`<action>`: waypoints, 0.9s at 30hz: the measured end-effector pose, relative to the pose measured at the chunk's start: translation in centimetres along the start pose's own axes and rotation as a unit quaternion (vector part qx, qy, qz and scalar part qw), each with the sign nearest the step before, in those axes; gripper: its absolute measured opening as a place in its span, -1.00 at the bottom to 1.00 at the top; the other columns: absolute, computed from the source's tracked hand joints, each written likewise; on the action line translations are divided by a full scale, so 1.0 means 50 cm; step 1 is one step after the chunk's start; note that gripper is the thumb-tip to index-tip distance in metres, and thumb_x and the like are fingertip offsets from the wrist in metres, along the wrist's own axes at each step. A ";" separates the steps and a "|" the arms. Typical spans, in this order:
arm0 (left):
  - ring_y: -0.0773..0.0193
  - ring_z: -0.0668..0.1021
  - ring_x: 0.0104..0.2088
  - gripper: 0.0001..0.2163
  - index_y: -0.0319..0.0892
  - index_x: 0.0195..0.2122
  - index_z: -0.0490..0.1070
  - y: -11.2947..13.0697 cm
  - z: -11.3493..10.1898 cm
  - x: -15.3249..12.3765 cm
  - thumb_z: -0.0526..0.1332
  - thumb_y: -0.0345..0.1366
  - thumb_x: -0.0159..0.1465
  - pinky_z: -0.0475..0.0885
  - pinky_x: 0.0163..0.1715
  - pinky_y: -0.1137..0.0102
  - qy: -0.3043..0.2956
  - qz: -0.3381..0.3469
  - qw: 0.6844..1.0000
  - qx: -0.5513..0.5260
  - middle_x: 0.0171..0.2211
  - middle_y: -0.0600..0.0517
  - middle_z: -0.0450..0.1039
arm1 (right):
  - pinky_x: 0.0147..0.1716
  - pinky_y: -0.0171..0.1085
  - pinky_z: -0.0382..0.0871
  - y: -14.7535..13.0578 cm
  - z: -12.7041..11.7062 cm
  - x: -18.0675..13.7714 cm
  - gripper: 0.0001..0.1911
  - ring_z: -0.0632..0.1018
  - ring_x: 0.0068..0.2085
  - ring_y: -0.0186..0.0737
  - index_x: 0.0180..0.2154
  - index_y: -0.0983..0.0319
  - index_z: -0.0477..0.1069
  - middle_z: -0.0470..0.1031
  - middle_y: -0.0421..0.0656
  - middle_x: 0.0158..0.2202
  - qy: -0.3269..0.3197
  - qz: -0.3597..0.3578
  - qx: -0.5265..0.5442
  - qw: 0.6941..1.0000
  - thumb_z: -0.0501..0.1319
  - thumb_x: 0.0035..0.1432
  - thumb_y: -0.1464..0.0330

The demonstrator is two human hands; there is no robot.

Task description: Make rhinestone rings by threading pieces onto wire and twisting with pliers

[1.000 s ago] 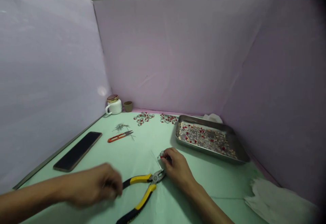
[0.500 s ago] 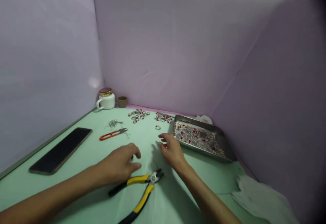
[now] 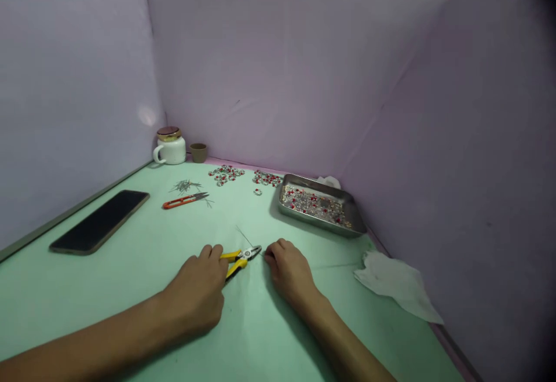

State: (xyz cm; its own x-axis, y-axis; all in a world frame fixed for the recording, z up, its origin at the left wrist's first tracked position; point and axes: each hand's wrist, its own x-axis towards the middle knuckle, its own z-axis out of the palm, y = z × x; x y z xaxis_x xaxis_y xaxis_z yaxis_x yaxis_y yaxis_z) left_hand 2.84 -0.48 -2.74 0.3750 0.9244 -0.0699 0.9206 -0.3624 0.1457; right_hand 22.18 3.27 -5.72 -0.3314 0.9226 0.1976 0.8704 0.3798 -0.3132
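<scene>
**Pliers lie between the hands, nose toward the right**

The left fingers (image 3: pixel 209 253) curve forward at the yellow-handled pliers (image 3: pixel 237 258), and the handles run in beneath them, so it is hard to tell whether the left hand (image 3: pixel 193 289) grips them or merely rests there. The right fingers (image 3: pixel 273 253) curl loosely on the tabletop (image 3: pixel 87 289), nothing visible in them, their tips just beside the steel nose of the pliers. The pliers' long axis runs across the person's front, handles to the left, nose pointing right and slightly away, so the left hand is the nearer and the right hand (image 3: pixel 291 272) only close by. A thin wire (image 3: pixel 244 235) runs off from near the nose; whether the nose holds it is too small to make out. Farther off lie orange-handled thread snips (image 3: pixel 185 200), a scatter of pins (image 3: pixel 185 186), red-and-clear rhinestone rings (image 3: pixel 226 175) and a steel tray (image 3: pixel 304 218) of loose stones, with a phone (image 3: pixel 99 221) to the left
</scene>
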 end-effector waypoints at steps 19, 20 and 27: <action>0.12 0.45 -0.19 -0.49 -0.12 -0.09 0.37 -0.050 0.016 -0.009 0.05 -0.50 -0.14 0.33 -0.18 0.28 -0.045 0.061 0.889 -0.452 -0.22 0.03 0.46 | -0.44 -0.35 0.24 -0.034 -0.082 -0.029 -0.83 0.37 -0.44 -0.31 -0.34 0.26 0.40 0.38 -0.17 -0.44 0.223 0.009 0.282 0.933 0.05 0.09 0.41; 0.12 0.45 -0.22 -0.49 -0.13 -0.11 0.36 -0.048 0.008 -0.010 0.04 -0.49 -0.15 0.33 -0.18 0.28 -0.039 0.060 0.895 -0.439 -0.24 0.03 0.45 | -0.45 -0.35 0.24 -0.032 -0.081 -0.029 -0.82 0.37 -0.44 -0.32 -0.32 0.26 0.41 0.39 -0.17 -0.43 0.216 0.013 0.301 0.929 0.05 0.09 0.41; 0.10 0.41 -0.16 -0.44 -0.12 -0.15 0.34 -0.023 -0.038 -0.024 -0.03 -0.50 -0.25 0.26 -0.09 0.27 -0.039 0.078 0.902 -0.423 -0.18 0.05 0.41 | -0.53 -0.37 0.21 -0.033 -0.073 -0.026 -0.83 0.36 -0.48 -0.35 -0.35 0.29 0.44 0.41 -0.17 -0.47 0.162 0.068 0.418 0.891 0.12 0.02 0.37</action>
State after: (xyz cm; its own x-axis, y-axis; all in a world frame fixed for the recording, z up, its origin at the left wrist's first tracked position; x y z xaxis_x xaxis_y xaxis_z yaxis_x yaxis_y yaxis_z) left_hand 1.14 -0.94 -0.95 0.5290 0.8473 -0.0484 0.4565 -0.2360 0.8578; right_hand 22.53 1.17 -2.07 -0.0031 0.9470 0.3212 0.2730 0.3098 -0.9107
